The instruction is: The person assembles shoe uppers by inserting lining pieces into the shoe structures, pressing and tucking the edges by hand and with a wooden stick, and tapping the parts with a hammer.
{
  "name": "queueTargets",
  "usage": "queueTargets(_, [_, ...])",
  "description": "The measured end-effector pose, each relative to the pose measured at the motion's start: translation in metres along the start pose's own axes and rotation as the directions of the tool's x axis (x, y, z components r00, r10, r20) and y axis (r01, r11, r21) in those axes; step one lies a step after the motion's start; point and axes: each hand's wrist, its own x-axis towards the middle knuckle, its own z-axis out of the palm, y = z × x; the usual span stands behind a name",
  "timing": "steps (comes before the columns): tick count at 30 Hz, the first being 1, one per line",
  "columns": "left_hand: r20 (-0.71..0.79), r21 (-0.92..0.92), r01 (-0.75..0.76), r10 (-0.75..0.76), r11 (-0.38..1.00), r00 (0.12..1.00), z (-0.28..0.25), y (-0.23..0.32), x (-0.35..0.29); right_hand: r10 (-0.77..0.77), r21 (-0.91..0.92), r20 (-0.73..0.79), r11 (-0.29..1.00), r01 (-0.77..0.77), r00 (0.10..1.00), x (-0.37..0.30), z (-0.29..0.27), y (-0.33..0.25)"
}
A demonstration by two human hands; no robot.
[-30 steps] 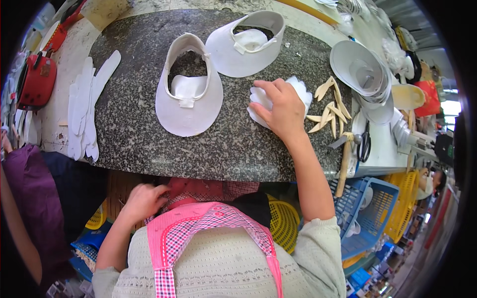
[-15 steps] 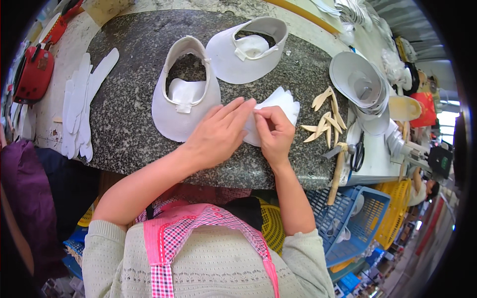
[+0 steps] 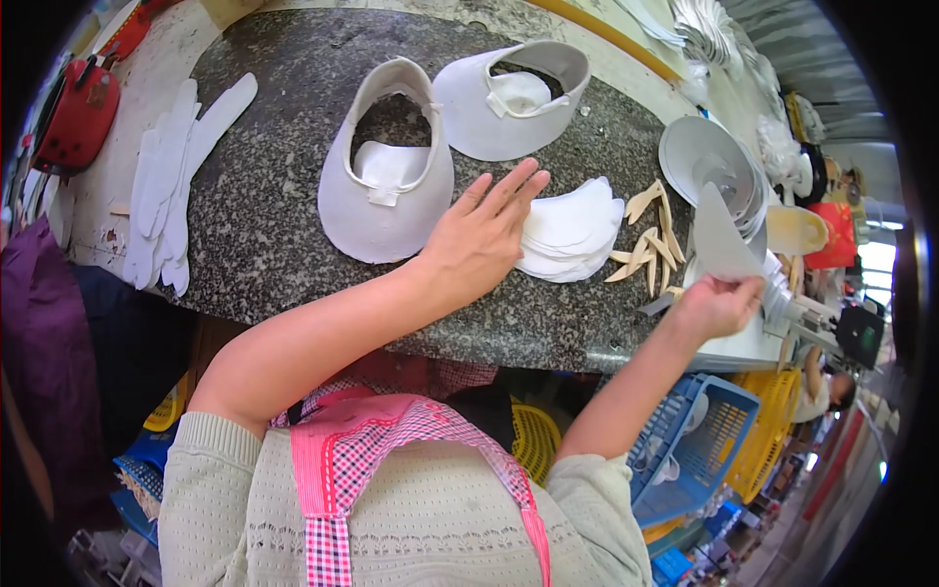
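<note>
My left hand [image 3: 481,235] is open, its fingers stretched out beside a fanned stack of thin white curved pieces [image 3: 575,235]. Between the fingers and thumb of my right hand [image 3: 722,305] is a pale grey, pointed flat piece [image 3: 724,235], lifted in front of several nested grey curved pieces [image 3: 696,157]. Left of my left hand stands a pale grey shoe upper [image 3: 381,230] with a white tab in its opening. A second shoe upper [image 3: 504,127] stands behind it, farther back.
Small wooden, pointed pieces [image 3: 641,259] lie right of the white stack. Long white strips [image 3: 161,210] are piled at the left, near a red case [image 3: 80,115]. A blue crate [image 3: 719,430] and a yellow basket [image 3: 778,421] stand below the table's right edge.
My right hand has left the white stack, moved right and taken up the grey piece. My left hand has lifted its fingers off the stack, uncovering more of it. The view has shifted slightly.
</note>
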Motion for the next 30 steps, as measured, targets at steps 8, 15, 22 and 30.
queueTargets(8, [0.170,-0.752,0.191,-0.095,0.631,0.981,-0.057,0.000,-0.055,0.307,-0.090,0.466,0.950,-0.300,0.830,-0.159,0.022,-0.016])
queueTargets(15, [0.178,-0.711,0.475,-0.521,0.518,0.835,-0.074,-0.038,-0.116,0.616,-0.527,0.724,0.785,-0.325,0.311,-0.182,0.047,-0.017])
queueTargets(22, [0.130,-0.804,0.478,-0.681,0.353,0.720,-0.063,-0.080,-0.107,0.620,-0.573,0.713,0.784,-0.239,0.326,-0.181,0.089,0.035])
queueTargets(30, [0.186,-0.753,0.562,-0.708,0.343,0.681,-0.049,-0.084,-0.113,0.609,-0.608,0.742,0.787,-0.101,0.280,-0.175,0.096,0.039])
